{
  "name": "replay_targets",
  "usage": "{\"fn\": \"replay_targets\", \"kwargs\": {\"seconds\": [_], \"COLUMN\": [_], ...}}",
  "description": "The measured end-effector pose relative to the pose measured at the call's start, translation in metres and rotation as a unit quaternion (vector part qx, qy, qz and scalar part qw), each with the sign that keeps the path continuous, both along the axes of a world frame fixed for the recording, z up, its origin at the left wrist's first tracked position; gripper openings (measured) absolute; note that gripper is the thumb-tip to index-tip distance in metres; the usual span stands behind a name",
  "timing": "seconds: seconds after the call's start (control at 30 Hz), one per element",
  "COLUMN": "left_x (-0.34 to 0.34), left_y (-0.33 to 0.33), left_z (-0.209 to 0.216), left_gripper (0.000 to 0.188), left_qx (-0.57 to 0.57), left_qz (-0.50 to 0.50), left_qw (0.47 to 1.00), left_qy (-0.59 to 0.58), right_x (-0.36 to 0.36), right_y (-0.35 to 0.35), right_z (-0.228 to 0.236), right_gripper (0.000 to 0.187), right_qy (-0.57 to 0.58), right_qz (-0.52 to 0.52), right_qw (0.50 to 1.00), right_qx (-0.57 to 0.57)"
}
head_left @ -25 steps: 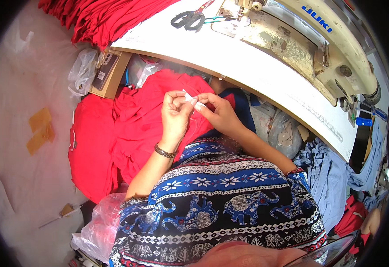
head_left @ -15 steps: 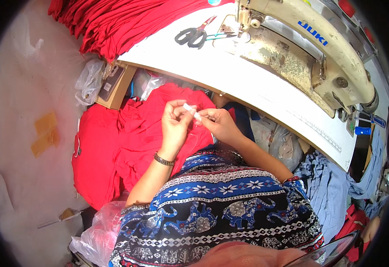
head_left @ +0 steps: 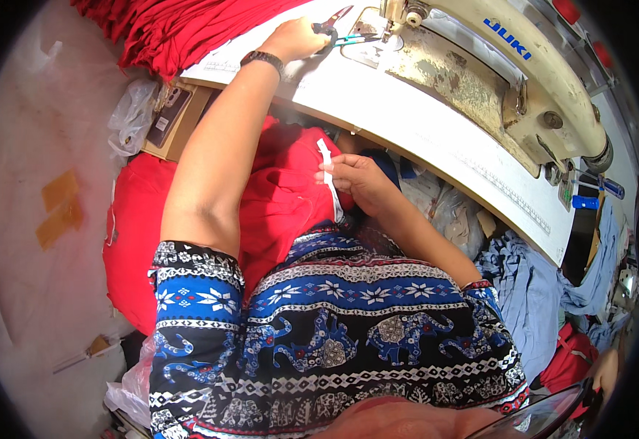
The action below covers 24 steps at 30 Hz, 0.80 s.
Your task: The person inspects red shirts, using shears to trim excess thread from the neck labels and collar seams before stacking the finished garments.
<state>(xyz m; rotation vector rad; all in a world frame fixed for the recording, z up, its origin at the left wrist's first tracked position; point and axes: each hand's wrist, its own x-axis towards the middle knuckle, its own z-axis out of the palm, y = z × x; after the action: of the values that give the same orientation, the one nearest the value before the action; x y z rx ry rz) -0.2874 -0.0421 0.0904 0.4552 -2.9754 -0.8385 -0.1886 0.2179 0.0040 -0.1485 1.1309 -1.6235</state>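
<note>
My left hand (head_left: 299, 39) reaches up onto the white sewing table, its fingers closed round the handles of the black-handled scissors (head_left: 327, 29). Most of the handles are hidden under the hand. A slim teal tool (head_left: 352, 39) lies against the scissors and points toward the sewing machine (head_left: 444, 80). Lower down, over my lap, my right hand (head_left: 363, 179) pinches a short white strip (head_left: 326, 156) between thumb and fingers. One end of the strip sticks up past the fingertips. Red fabric (head_left: 279, 190) lies behind and below it.
A pile of red cloth (head_left: 188, 29) covers the table's far left. Below the table's edge, a phone box (head_left: 167, 117) sits beside a clear plastic bag (head_left: 131, 117). Blue screwdrivers (head_left: 603, 186) lie at the right end, above light blue cloth (head_left: 531, 293).
My left hand has let go of the white strip and moved up and away to the scissors on the table. My right hand keeps the strip, which now stands more upright.
</note>
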Motion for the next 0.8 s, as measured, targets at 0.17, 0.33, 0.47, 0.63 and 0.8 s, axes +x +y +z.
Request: {"fn": "replay_targets", "kwargs": {"seconds": [0.17,0.33,0.47,0.63,0.8], "left_x": [0.007,0.045,0.166,0.288,0.322], "left_y": [-0.015,-0.055,-0.028,0.035,0.058], "left_z": [-0.003,0.015,0.029,0.045,0.044], "left_gripper": [0.042,0.04,0.025,0.022,0.028], "left_qx": [-0.137,-0.073,0.047,0.09,0.071], "left_qz": [-0.015,-0.005,0.044,-0.03,0.018], "left_qw": [0.99,0.992,0.998,0.993,0.978], "left_qy": [0.003,-0.103,-0.021,-0.07,-0.196], "right_x": [0.006,0.009,0.009,0.014,0.021], "right_y": [-0.003,0.001,0.001,-0.007,-0.021], "right_z": [0.003,0.007,-0.001,0.001,0.015], "right_gripper": [0.019,0.019,0.019,0.019,0.018], "right_qy": [0.038,0.068,0.052,0.062,0.142], "right_qz": [-0.004,-0.026,-0.035,-0.02,0.017], "right_qw": [0.999,0.995,0.996,0.996,0.987], "right_qx": [-0.036,-0.066,-0.066,-0.06,-0.071]}}
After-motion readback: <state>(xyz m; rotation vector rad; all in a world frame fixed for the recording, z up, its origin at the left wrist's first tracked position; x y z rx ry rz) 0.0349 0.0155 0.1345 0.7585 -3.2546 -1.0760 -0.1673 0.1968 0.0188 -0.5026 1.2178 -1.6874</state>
